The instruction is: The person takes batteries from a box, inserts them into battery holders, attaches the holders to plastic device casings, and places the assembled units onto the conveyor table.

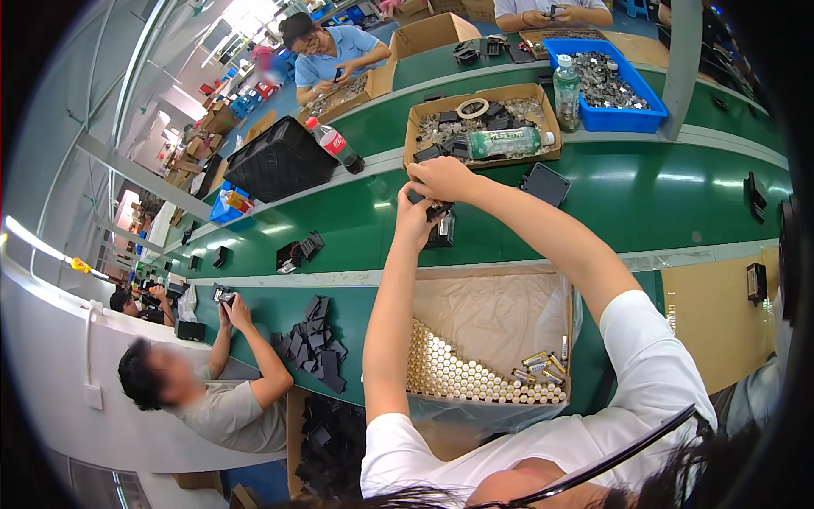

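Out over the green conveyor belt (661, 199), both my arms are stretched forward and my hands meet. My left hand (412, 222) is closed around a small black plastic case (436, 210). From above, my right hand (444, 179) grips the same case, its fingers bent and pressed against it; the fingertips are partly hidden. Just beneath the hands, another black case with a shiny part (443, 232) rests on the belt. Beyond them is a cardboard tray (543, 154) of metal bits and black parts. A black square case (547, 184) lies right of my hands.
Nearer me stands a lined carton (500, 305) of upright batteries (458, 369), several lying loose. Black plastic covers (314, 343) are heaped left. A blue bin (623, 119), bottles (509, 142) and a black crate (281, 159) stand farther off. Co-workers (339, 59) sit across and left.
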Motion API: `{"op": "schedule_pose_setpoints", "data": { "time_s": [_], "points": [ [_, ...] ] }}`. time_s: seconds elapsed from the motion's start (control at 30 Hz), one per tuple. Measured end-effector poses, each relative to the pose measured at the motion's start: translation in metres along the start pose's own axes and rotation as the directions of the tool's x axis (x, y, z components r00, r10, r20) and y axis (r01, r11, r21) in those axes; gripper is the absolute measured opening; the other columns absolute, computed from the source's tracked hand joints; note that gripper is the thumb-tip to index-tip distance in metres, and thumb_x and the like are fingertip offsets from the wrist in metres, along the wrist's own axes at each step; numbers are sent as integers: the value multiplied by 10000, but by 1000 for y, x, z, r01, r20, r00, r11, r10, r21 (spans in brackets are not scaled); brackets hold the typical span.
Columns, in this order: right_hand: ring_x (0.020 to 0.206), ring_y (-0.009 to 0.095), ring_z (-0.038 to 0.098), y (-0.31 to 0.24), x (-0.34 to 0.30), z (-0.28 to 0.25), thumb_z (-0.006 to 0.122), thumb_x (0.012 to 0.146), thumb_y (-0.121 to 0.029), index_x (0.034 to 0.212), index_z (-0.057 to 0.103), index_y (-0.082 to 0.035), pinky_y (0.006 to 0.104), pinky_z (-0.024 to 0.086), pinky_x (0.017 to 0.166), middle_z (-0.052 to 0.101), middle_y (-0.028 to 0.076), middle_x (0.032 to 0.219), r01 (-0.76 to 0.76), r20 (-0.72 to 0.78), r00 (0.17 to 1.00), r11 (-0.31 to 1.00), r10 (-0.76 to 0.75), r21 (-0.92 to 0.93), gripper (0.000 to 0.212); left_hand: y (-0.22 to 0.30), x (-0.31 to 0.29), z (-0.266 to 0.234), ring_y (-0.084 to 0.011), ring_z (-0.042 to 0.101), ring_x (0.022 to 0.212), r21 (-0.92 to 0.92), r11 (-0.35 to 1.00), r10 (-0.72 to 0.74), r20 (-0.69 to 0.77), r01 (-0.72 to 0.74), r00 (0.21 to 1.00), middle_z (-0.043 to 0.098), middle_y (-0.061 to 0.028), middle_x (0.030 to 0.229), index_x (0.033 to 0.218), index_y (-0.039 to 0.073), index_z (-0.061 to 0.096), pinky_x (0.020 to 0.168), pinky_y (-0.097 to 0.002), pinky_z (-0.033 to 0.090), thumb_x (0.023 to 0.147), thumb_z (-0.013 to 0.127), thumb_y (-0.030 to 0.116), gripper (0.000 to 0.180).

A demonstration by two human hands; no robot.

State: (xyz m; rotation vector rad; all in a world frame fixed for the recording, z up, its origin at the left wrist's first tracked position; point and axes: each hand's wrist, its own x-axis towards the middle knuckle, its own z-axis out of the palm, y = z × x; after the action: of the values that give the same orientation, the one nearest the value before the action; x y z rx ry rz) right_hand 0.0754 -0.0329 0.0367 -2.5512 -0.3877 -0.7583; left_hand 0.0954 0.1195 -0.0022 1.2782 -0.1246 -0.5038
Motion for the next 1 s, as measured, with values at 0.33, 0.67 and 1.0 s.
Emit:
{"op": "schedule_pose_setpoints", "data": {
  "time_s": [0.33, 0.67, 1.0],
  "points": [
    [668, 307, 625, -6, -27, 37, 615, 855, -245, 889, 649, -116, 418, 512, 605, 665, 93, 735, 248, -63, 964, 959, -258, -138, 137, 20, 10, -15, -345, 640, 964, 157, 986, -18, -245, 58, 969, 582, -243, 1156, 1449, 107, 339, 813, -499, 577, 904, 549, -49, 605],
    [672, 281, 664, 62, -99, -91, 626, 779, -75, 851, 725, -70, 379, 522, 631, 720, 81, 761, -95, -178, 974, 968, 138, 234, 123, 33, -18, 29, -460, 603, 1029, 952, -283, 440, 17, 121, 898, 547, -243, 1260, 1355, 18, 472, 879, -516, 518, 862, 655, 487, 705],
    [982, 378, 664, 159, -169, -67, 698, 762, -109, 1301, 605, -22, 430, 534, 901, 703, 160, 1166, -187, 217, 957, 981, 192, -41, 553, -53, -9, 119, -443, 599, 1085, 916, -271, 237, 361, -296, 902, 533, -249, 1310, 1480, 77, 396, 928, -482, 520, 786, 746, 549, 910]
  ]
}}
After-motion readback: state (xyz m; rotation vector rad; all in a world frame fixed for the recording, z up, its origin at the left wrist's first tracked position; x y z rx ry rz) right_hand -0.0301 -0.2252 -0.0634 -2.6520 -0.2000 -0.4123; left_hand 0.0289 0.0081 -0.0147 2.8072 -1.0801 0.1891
